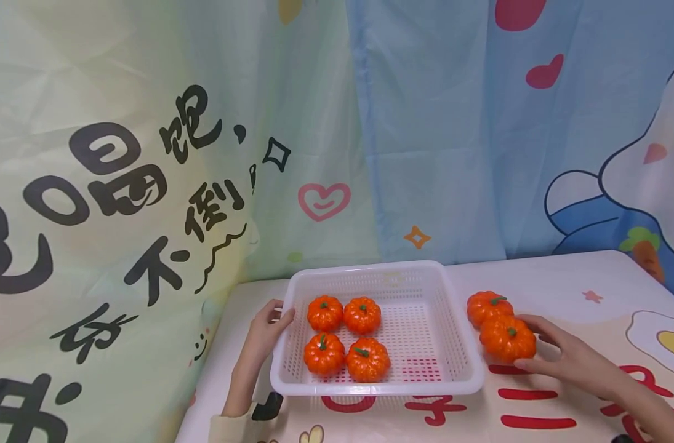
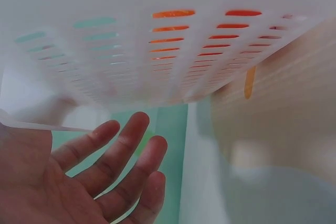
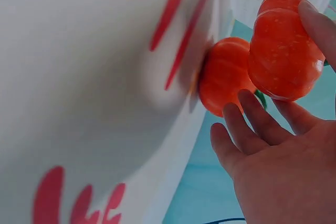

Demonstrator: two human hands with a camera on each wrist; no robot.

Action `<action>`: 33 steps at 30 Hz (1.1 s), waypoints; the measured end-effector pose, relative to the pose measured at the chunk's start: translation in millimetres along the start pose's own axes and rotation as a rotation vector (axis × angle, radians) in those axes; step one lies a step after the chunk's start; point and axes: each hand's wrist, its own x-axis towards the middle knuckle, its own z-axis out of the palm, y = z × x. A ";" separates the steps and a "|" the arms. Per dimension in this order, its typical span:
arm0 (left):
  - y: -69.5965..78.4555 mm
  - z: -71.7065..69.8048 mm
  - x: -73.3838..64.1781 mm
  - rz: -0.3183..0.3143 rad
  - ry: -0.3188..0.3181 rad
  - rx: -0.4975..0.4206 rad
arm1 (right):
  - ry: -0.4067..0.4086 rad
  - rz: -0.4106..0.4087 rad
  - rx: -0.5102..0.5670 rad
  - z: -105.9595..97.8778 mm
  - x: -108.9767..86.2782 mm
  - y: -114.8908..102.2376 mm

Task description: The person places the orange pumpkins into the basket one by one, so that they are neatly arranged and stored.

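A white perforated plastic basket [image 1: 370, 389] stands on the table with several small orange toy pumpkins [image 1: 368, 360] in its left half. My left hand [image 1: 266, 329] is at the basket's left rim, the thumb hooked over it. The left wrist view has the fingers [image 2: 131, 166] outside, beneath the slotted wall. To the right of the basket, my right hand [image 1: 564, 357] pinches an orange pumpkin [image 1: 507, 339] between thumb and forefinger. In the right wrist view this pumpkin [image 3: 286, 51] is raised off the table. Another pumpkin [image 1: 487, 306] sits on the table just behind it.
The printed tablecloth [image 1: 586, 307] carries red lettering and a fried-egg picture. A fabric curtain [image 1: 425, 135] with cartoon prints and dark characters hangs behind and to the left of the table. The basket's right half shows bare mesh floor.
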 end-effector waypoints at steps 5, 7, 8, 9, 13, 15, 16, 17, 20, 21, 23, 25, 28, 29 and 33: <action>-0.7 0.1 0.3 0.004 -0.003 -0.004 | 0.028 -0.038 -0.004 -6.7 1.5 -6.3; -1.3 0.1 1.0 0.001 -0.002 -0.004 | 0.043 -0.055 -0.015 -9.0 2.4 -10.8; -1.6 0.0 1.4 0.000 -0.001 -0.006 | 0.053 -0.068 -0.022 -10.2 2.8 -13.0; -2.0 -0.1 1.7 0.002 0.000 -0.006 | 0.063 -0.079 -0.025 -11.5 3.3 -15.3; -3.5 -0.1 2.7 -0.003 -0.002 -0.006 | 0.089 -0.126 -0.030 -16.4 5.8 -24.7; -4.0 0.0 2.4 -0.004 -0.003 -0.007 | 0.097 -0.140 -0.030 -18.8 7.7 -29.2; -4.0 0.0 2.2 -0.004 -0.004 -0.009 | 0.098 -0.144 -0.032 -20.0 8.8 -31.6; -4.1 0.0 2.0 0.002 -0.004 -0.007 | 0.100 -0.147 -0.035 -21.4 10.2 -34.2; -3.8 0.0 1.2 0.008 0.000 -0.008 | 0.107 -0.161 -0.049 -26.4 14.2 -43.9; -3.5 -0.1 1.0 0.009 0.002 -0.008 | 0.108 -0.167 -0.050 -28.2 15.4 -47.7; -3.3 -0.3 0.8 0.016 0.005 -0.006 | 0.107 -0.185 -0.049 -31.2 17.6 -55.8; -2.1 -0.4 0.6 0.007 0.006 -0.008 | 0.103 -0.201 -0.036 -33.3 19.2 -63.9; -1.5 0.0 1.2 0.012 0.002 -0.014 | 0.096 -0.225 -0.017 -34.2 23.0 -75.6; -1.3 0.2 1.2 0.011 0.001 -0.018 | 0.097 -0.236 -0.015 -34.2 24.6 -79.4; -1.9 0.9 2.1 0.005 -0.004 -0.025 | 0.093 -0.277 -0.023 -35.9 32.2 -94.3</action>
